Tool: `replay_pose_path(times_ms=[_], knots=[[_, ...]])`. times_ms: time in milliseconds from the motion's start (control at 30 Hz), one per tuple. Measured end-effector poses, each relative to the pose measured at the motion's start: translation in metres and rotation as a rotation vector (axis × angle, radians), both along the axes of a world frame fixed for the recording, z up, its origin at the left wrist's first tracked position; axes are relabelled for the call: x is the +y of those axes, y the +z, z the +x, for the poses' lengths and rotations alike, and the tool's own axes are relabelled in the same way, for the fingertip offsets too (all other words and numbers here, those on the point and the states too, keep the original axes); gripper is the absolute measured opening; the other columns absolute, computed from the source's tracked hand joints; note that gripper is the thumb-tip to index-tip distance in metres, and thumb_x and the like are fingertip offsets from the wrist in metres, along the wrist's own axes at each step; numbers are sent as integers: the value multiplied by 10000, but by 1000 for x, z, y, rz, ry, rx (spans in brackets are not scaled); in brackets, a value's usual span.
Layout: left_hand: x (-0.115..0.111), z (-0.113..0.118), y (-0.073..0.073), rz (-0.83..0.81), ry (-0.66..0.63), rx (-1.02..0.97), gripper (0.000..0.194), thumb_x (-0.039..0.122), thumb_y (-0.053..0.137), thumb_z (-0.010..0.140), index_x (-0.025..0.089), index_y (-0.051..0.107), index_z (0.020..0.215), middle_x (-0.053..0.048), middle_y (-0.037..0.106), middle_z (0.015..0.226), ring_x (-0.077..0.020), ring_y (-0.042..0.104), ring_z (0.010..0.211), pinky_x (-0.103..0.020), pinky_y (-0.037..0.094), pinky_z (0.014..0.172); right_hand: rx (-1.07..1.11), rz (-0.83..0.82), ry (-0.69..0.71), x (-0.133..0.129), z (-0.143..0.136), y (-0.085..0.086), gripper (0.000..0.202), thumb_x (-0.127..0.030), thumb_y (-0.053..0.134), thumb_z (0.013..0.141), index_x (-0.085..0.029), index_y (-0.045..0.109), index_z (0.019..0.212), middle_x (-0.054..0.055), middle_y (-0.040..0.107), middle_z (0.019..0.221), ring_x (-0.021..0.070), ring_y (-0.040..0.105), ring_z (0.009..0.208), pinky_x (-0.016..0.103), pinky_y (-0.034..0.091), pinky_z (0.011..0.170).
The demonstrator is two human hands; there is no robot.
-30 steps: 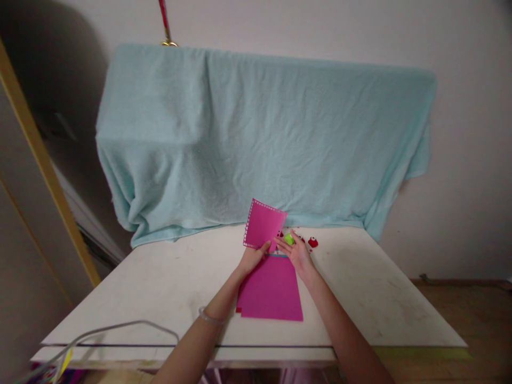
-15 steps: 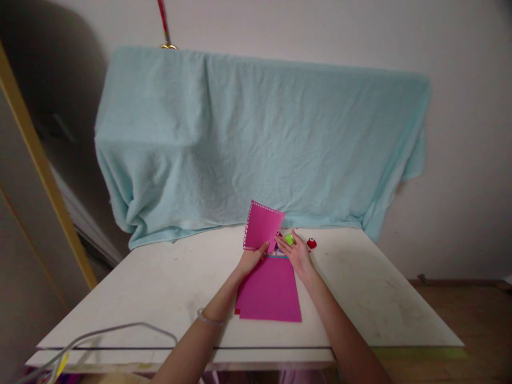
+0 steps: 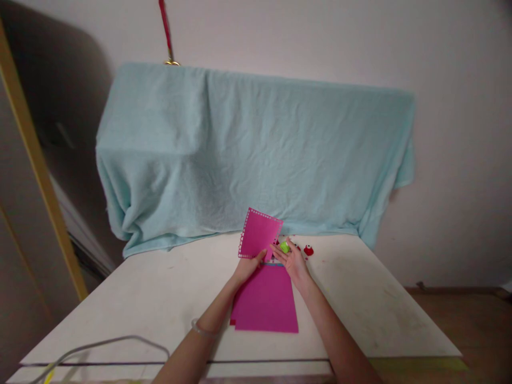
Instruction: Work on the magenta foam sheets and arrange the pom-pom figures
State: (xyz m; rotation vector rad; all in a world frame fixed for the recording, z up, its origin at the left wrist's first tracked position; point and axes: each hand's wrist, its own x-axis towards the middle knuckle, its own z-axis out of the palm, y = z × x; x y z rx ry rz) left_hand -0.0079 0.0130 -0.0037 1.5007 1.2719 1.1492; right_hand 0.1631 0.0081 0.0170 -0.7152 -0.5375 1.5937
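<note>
Head view: apparently holding up white-dotted magenta card (image 3: pixel 261 234)
Left hand (image 3: pixel 248 268): pinching lower edge
Right hand (image 3: pixel 296 265): fingers spread, cannot tell if gripping lime-green piece (image 3: pixel 284 247)
Card: next, likely needing steadiness

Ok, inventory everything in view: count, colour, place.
Table: one, white, centre
Large sheet: one, pink, flat on table
Red patch: one, red, that sheet's corner
Dotted sheet: one, pink, in left hand
Green item: one, green, by right hand
Red pieces: several, red, beyond right hand
Cloth: one, light blue, at back
Cable: one, grey, front left
Tag: one, yellow, bottom left
Cord: one, red, gold end, above cloth
Frame: one, yellow, far left
Wall: one, pale, background
Floor: one, brown, lower right
Bracelet: one, pale, left arm
Left hand: one, bare, centre
Right hand: one, bare, centre
</note>
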Motion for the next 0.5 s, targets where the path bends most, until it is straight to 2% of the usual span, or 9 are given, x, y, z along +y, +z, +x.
replay_pose_path(times_ms=[233, 367, 433, 500], knots=[[2, -1, -3, -5, -19, 16, 497, 663, 525, 767, 188, 571, 627, 2, 531, 526, -165, 502, 552, -302, 411, 617, -36, -27, -29, -3, -2, 2, 215, -351, 628, 859, -153, 577, 927, 113, 732, 856, 248, 721, 894, 309, 572, 764], [0, -1, 0, -22, -10, 39, 534, 695, 504, 748, 204, 532, 541, -10, 518, 512, -171, 495, 535, -307, 394, 605, -182, 60, -202, -5, -2, 2, 330, -474, 638, 819, -165, 565, 910, 102, 730, 826, 236, 725, 728, 286, 559, 604], [-1, -1, 3, -48, 4, 59, 539, 706, 513, 728, 207, 536, 523, -18, 519, 503, -184, 508, 550, -311, 394, 611, -274, 169, -325, -6, 0, 11, 344, -505, 638, 805, -180, 550, 876, 60, 710, 771, 200, 691, 607, 259, 518, 518], [-2, -1, 4, -58, 12, 65, 544, 715, 520, 714, 202, 548, 533, -22, 524, 508, -189, 514, 561, -311, 392, 614, -364, 296, -416, -13, 4, 32, 320, -489, 629, 818, -184, 542, 860, 12, 661, 700, 143, 617, 508, 225, 469, 472]])
